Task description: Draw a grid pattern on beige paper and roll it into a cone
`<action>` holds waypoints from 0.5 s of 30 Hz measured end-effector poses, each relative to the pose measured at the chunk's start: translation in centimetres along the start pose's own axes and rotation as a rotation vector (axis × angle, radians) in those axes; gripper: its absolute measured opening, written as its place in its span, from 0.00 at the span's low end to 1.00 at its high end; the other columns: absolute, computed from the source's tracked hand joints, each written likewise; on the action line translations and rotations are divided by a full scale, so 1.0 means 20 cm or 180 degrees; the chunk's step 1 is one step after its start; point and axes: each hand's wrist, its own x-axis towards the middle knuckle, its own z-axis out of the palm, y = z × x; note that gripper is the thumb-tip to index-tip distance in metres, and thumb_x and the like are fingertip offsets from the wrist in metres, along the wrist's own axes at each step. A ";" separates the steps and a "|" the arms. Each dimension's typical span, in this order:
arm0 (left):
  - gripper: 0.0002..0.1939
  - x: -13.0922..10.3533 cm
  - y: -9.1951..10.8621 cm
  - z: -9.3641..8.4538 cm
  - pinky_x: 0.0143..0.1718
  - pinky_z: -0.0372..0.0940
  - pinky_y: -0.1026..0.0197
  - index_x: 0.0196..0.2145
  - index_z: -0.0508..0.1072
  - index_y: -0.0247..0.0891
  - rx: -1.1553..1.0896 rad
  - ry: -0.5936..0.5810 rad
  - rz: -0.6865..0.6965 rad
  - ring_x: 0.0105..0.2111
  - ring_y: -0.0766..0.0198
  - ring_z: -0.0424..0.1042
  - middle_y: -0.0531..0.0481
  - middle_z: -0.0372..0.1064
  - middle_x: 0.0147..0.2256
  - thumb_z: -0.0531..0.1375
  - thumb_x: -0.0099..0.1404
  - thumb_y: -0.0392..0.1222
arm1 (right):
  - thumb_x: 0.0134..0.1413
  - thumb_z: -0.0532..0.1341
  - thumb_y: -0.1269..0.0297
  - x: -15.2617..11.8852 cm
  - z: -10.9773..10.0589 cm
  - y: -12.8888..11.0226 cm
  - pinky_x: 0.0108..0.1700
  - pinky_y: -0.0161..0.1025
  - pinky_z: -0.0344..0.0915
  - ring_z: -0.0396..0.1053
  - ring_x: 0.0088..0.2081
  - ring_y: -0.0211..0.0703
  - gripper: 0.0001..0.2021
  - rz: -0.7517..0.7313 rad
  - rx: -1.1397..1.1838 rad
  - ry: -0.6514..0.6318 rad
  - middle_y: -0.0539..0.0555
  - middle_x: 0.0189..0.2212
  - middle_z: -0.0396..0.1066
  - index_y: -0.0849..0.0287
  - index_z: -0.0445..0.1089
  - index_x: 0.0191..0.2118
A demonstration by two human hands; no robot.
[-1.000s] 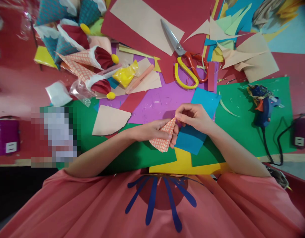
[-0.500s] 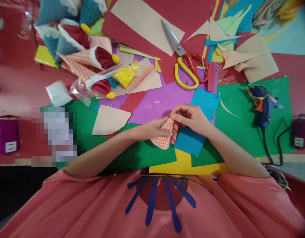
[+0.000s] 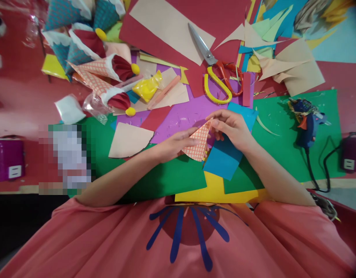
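Observation:
Between my two hands is an orange-and-white checked paper cone [image 3: 199, 143], its narrow tip up to the right and its wide edge down to the left. My left hand [image 3: 180, 144] is closed around the wide part, thumb across the front and some fingers hidden behind. At the tip, my right hand [image 3: 228, 127] pinches the paper between thumb and fingers. A blue paper sheet [image 3: 222, 160] lies beneath my right hand. To the left rests a beige quarter-circle of paper [image 3: 130, 139] with a dark curved edge.
Large scissors [image 3: 214, 69] with yellow and red handles lie beyond my hands. Finished checked cones [image 3: 94, 71] crowd the back left. Paper scraps [image 3: 279, 58] cover the back right. A blue glue gun [image 3: 308, 131] with a black cord sits on green paper [image 3: 282, 154] at right.
Both hands have moved slightly up and to the right with the paper cone. The cone has turned, so more of its checked face shows and its tip leans further right.

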 end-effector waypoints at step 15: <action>0.27 0.01 0.00 -0.04 0.42 0.65 0.54 0.52 0.64 0.34 0.0570 0.0497 0.0581 0.40 0.57 0.73 0.44 0.73 0.42 0.61 0.60 0.50 | 0.56 0.61 0.52 -0.43 -0.27 -0.30 0.37 0.41 0.66 0.73 0.39 0.46 0.14 0.0845 -0.3169 0.1390 0.55 0.40 0.76 0.53 0.71 0.45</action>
